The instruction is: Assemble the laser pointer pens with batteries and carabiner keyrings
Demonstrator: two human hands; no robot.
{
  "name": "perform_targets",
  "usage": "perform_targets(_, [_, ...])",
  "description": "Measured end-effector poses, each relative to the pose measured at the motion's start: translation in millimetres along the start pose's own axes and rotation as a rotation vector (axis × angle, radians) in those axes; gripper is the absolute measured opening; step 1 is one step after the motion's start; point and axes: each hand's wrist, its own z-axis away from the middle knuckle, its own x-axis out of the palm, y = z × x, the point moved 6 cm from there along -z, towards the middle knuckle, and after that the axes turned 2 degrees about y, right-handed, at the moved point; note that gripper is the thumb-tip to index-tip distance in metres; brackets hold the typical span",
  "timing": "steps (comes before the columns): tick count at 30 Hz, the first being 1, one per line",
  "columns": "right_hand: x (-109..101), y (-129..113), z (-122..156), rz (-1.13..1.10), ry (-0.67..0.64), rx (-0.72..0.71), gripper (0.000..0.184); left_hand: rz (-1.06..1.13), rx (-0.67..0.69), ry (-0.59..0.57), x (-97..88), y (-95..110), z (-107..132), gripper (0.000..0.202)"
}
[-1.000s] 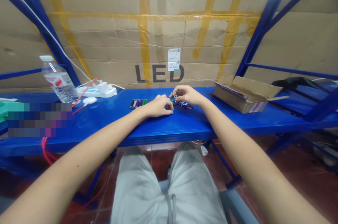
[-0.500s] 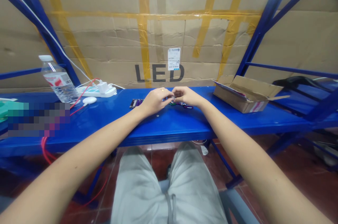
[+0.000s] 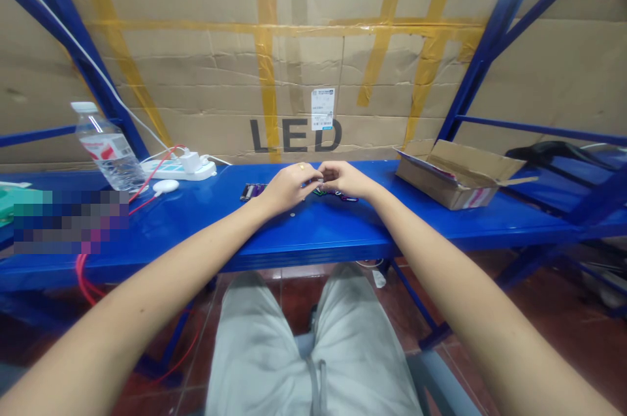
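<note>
Over the middle of the blue table, my left hand and my right hand meet fingertip to fingertip. Both are closed in a pinch around something tiny, too small to name. Under and beside my right hand lies a dark cluster of small pieces with purple and green edges, partly covered by the fingers. To the left of my left hand sits a row of dark purple, shiny pieces. A small pale round bit rests on the table just below my left hand.
An open cardboard box stands at the right. To the left are a water bottle, a white power strip with cables, and a white round disc on a red cord. A large taped carton walls off the back.
Almost nothing differs. Both hands stay pinched together at the same spot, with only a slight shift of the fingers.
</note>
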Motion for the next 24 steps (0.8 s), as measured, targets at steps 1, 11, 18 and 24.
perform_targets(1, [0.2, -0.1, 0.1, -0.004, -0.001, -0.001, 0.024, 0.0, 0.005, 0.002, 0.3, -0.1, 0.1, 0.016])
perform_targets(11, [-0.7, -0.3, -0.2, 0.01, 0.003, -0.011, 0.024, 0.012, -0.003, 0.001, -3.5, 2.0, -0.4, 0.013])
perform_targets(18, [-2.1, 1.2, -0.9, 0.014, 0.0, -0.042, 0.021, 0.025, 0.067, -0.012, -1.5, 8.7, -0.6, 0.012])
perform_targets(24, [-2.1, 1.9, -0.3, -0.012, 0.005, -0.024, 0.024, 0.071, -0.071, 0.08, -14.9, -4.3, -1.3, 0.015])
